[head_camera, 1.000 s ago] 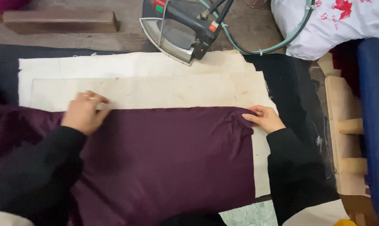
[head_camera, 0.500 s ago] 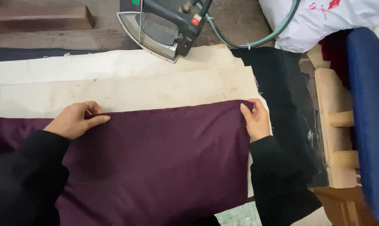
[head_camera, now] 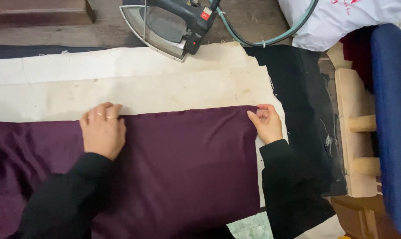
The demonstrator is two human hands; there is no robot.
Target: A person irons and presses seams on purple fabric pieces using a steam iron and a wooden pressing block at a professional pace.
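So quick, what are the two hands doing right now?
Left hand: flat and open, pressing on the purple cloth.
Right hand: fingers pinching the cloth's top right corner.

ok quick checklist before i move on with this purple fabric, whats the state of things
1. Left hand flat on the purple fabric near its top edge: ok.
2. Right hand gripping the fabric's top right corner: ok.
3. Top edge straight along the cream cloth: ok.
4. Fabric smooth throughout: not ok, creased at far left.
5. Iron clear of the fabric and both hands: ok.
6. Iron hot: cannot tell.
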